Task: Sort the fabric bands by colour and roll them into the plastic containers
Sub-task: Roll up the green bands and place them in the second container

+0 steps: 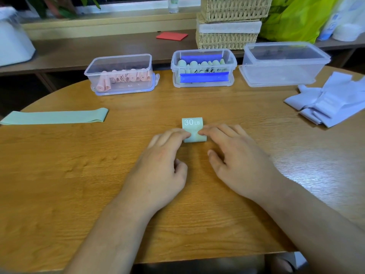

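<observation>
A green band (192,126) marked "30 LB" lies mostly rolled at the middle of the wooden table (98,175). My left hand (166,161) and my right hand (235,157) press their fingertips on the roll from the near side. A second green band (55,117) lies flat at the left. Several pale lilac bands (331,99) are heaped at the right. Three clear plastic containers stand at the back: the left one (120,62) holds pink rolls, the middle one (203,56) holds green rolls, and the right one (284,62) holds nothing I can see.
Behind the table runs a lower bench with a red card (171,36), stacked wicker baskets (229,22), a bright green bag (296,16) and a white object (13,40) at far left. The table's curved edge runs close behind the containers.
</observation>
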`<state>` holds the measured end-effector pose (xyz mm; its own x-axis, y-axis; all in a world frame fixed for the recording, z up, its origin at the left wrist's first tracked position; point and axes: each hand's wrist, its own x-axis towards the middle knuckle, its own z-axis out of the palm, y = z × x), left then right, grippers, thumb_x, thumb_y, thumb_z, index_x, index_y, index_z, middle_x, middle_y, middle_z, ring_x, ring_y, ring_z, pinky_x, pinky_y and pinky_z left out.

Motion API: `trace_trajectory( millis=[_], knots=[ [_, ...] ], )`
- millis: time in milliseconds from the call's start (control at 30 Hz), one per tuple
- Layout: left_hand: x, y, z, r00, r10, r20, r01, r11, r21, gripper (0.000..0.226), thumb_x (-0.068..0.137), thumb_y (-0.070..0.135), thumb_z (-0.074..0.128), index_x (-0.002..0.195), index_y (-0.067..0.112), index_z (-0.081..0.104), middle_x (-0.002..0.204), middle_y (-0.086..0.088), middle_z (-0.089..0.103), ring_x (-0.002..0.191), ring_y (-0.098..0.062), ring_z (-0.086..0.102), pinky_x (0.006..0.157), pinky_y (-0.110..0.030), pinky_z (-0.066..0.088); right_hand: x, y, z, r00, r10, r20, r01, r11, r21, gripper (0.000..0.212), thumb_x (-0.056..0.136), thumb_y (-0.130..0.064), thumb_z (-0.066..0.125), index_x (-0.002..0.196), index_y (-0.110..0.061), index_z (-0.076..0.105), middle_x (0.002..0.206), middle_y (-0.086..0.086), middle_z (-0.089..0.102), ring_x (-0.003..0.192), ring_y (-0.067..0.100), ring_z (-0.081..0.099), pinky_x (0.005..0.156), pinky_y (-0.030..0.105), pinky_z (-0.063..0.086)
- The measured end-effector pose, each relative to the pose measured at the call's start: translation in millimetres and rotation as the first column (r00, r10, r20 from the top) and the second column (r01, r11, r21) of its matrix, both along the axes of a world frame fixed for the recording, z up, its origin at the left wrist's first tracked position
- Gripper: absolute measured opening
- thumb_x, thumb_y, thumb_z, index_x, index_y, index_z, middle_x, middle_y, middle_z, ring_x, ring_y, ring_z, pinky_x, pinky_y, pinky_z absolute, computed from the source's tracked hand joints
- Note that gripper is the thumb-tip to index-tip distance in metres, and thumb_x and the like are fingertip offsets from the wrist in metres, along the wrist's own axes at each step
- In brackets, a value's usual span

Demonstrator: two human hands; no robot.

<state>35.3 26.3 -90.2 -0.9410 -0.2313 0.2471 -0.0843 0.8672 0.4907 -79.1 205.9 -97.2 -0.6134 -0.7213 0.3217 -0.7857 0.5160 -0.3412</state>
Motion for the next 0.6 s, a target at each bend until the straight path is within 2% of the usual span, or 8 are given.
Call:
trace_trajectory(
  millis=[133,267,333,400,500,600],
  knots=[
    [-3.7,-3.7,-1.6,1.0,0.001,0.03,0.0,1.0,-0.026,0.074,0.089,0.012,0.054,0.158,0.034,0.042,0.161,0.025,0.038,0.144,-0.003,0.033,0.123,-0.034,0.034,-0.5,-1.7,-2.9,1.0,-0.008,-0.026,0.008,1.0,-0.001,0.053,0.1,-0.024,0.058,0.152,-0.031,0.05,0.157,-0.016,0.046,0.139,0.013,0.043,0.113,0.042,0.046],
    [-7.3,-5.1,3.0,0.997,0.002,0.077,0.0,1.0,-0.03,0.078,0.089,0.015,0.054,0.161,0.038,0.034,0.163,0.027,0.034,0.145,-0.004,0.032,0.123,-0.033,0.03,0.6,-5.8,0.5,0.991,0.024,-0.128,-0.024,1.0,0.006,0.045,0.099,-0.02,0.055,0.142,-0.028,0.057,0.144,-0.014,0.054,0.131,0.015,0.049,0.101,0.043,0.05],
    [-6.8,-3.6,2.6,0.994,0.028,0.104,-0.028,1.0,-0.002,0.084,0.092,0.018,0.054,0.164,0.044,0.021,0.153,0.024,0.042,0.141,-0.008,0.037,0.121,-0.032,0.029,2.2,-9.0,1.2,0.985,0.021,-0.172,-0.009,0.998,0.068,0.047,0.097,-0.022,0.055,0.144,-0.029,0.056,0.144,-0.014,0.052,0.132,0.015,0.048,0.1,0.042,0.05],
    [-5.8,-4.2,1.5,0.991,0.073,0.113,-0.084,0.992,0.089,0.09,0.094,0.021,0.056,0.165,0.048,0.008,0.142,0.014,0.045,0.136,-0.012,0.043,0.12,-0.033,0.034,1.7,-13.2,1.9,0.981,0.014,-0.192,0.011,0.992,0.125,0.05,0.097,-0.026,0.055,0.147,-0.028,0.053,0.149,-0.013,0.047,0.135,0.015,0.045,0.103,0.039,0.048],
    [-5.1,-7.2,0.6,0.992,0.112,0.06,-0.122,0.974,0.193,0.093,0.094,0.018,0.059,0.167,0.04,0.006,0.158,0.011,0.039,0.146,-0.007,0.035,0.12,-0.035,0.036,-5.8,-24.2,7.9,0.976,-0.001,-0.216,0.037,0.986,0.161,0.051,0.099,-0.031,0.055,0.15,-0.027,0.049,0.151,-0.009,0.047,0.136,0.017,0.044,0.106,0.039,0.045],
    [-5.5,-8.6,-0.5,0.992,0.12,0.034,-0.124,0.968,0.216,0.092,0.093,0.017,0.059,0.167,0.036,0.008,0.163,0.012,0.035,0.148,-0.005,0.032,0.121,-0.037,0.037,-18.5,-41.7,13.0,0.971,-0.038,-0.235,0.083,0.979,0.184,0.05,0.099,-0.038,0.054,0.148,-0.026,0.049,0.146,-0.007,0.052,0.134,0.02,0.046,0.105,0.041,0.047]
  ],
)
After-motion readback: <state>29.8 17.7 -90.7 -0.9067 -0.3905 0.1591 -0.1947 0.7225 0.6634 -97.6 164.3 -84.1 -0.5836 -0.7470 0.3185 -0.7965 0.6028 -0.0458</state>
